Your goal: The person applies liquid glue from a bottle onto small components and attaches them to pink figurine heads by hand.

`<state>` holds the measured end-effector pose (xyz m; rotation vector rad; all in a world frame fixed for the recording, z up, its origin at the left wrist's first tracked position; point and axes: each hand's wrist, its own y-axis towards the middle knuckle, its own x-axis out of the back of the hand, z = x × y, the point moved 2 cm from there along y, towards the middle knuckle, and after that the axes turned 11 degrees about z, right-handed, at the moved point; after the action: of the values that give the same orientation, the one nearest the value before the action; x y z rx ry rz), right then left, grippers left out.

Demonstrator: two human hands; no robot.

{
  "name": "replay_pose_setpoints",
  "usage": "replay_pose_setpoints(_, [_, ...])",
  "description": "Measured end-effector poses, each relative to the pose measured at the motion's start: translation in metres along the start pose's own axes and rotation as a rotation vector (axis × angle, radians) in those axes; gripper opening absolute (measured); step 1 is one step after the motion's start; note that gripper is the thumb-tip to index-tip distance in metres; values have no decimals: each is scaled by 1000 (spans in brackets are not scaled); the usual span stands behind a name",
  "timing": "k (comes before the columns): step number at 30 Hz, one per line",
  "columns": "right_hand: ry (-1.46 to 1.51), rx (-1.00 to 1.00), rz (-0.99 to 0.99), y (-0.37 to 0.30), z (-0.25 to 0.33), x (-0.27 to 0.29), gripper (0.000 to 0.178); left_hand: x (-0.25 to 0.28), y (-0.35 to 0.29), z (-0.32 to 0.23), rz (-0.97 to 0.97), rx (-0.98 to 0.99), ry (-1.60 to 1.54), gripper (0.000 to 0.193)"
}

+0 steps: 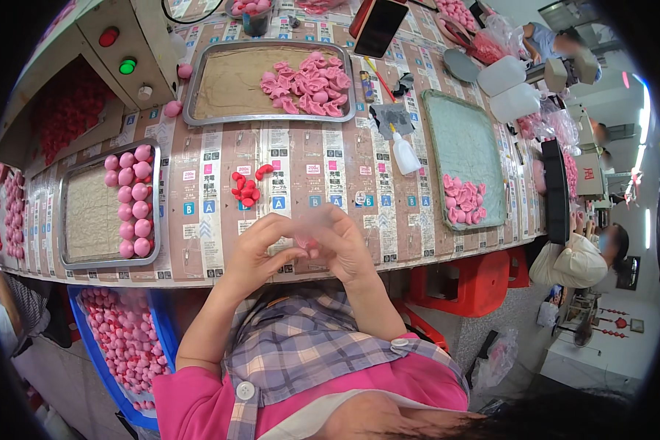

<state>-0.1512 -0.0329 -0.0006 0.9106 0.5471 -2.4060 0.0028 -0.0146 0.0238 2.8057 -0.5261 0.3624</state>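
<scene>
Patterned worktop (pixel 389 246): left hand (pixel 262 246) and right hand (pixel 342 248) narrowly pinch a blurred pink piece (pixel 308 243). I judge two-handed fingertip work in hand; next move calls for steady pressure.

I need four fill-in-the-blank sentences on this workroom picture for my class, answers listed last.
Beyond the left hand and right hand, which hold a blurred pink piece, lies a small heap of ____ pieces.
The round button below the red one is ____.
In the large metal tray, the pink pieces lie toward the ____ end.
The crate holding pink balls is ____.

Missing words: red; green; right; blue.
</scene>
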Motion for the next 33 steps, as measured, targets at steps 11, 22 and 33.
replay_pose_setpoints(11, [-789,277,21,-6,11,-16,21,-19,-10,24,-59,267,-869,12])
replay_pose_setpoints(22, [-1062,344,-103,-6,24,-23,19,-32,-4,26,-125,342,-1073,17])
replay_pose_setpoints(33, [-1260,454,-198,-5,38,-27,19,-36,0,30,-145,170,-730,39])
